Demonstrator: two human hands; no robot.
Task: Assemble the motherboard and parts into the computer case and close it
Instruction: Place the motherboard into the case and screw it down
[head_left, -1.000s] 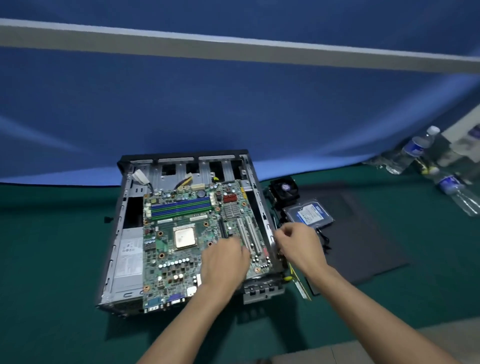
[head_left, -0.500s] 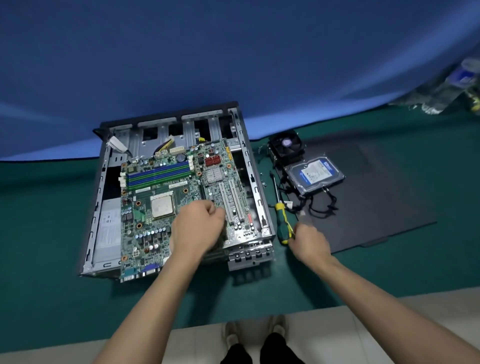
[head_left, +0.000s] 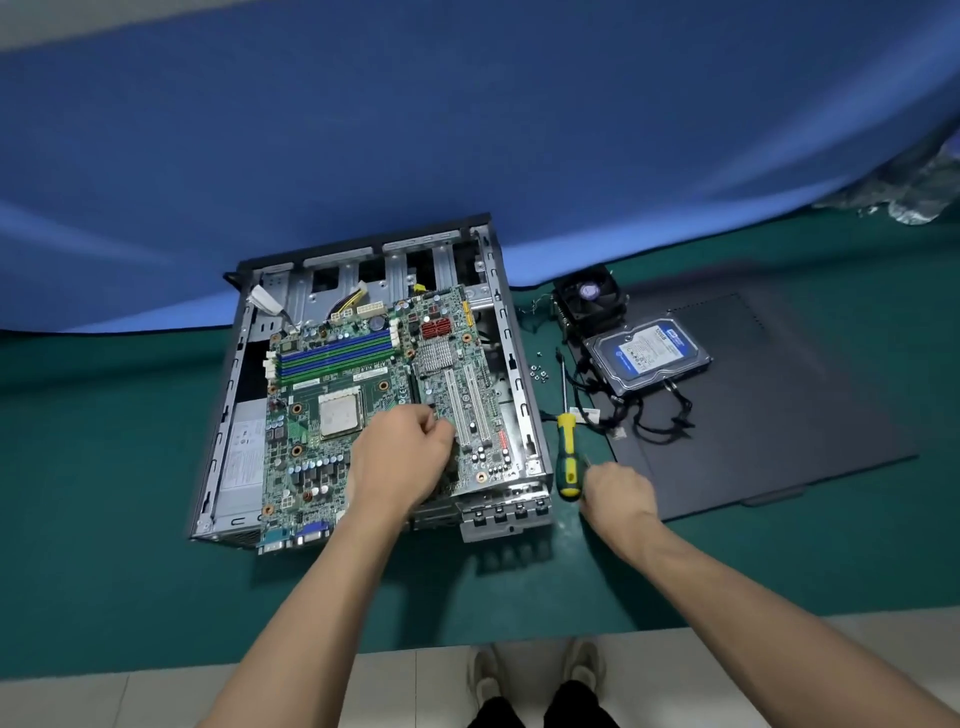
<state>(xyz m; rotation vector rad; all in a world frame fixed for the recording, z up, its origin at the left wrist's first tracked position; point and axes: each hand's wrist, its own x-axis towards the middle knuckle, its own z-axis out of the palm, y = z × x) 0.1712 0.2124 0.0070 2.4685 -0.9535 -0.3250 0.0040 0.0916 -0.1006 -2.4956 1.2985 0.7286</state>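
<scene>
The motherboard (head_left: 379, 410) lies inside the open computer case (head_left: 511, 364) at the centre of the frame, its port edge poking out over the near wall, so to my eye it is not quite seated yet. The left hand (head_left: 402, 457) rests on its lower middle, curled into a loose fist, pressing or steadying the board; whether anything is pinched between the fingers I cannot tell.

A second ago the right hand (head_left: 615, 493) was up at the case's right wall. It has since dropped to the green table (head_left: 104, 493) and now sits just beside the butt of the yellow-and-green screwdriver (head_left: 567, 457), fingers bent, touching or nearly touching the handle, not clearly gripping it. That suggests the placing is about over and screwing down comes next.

A few loose screws (head_left: 537, 371) lie just right of the case. Further right, the cooler fan (head_left: 589, 301) and hard drive (head_left: 649, 353) with its cables wait on the dark side panel (head_left: 779, 405), so most of the job remains.
</scene>
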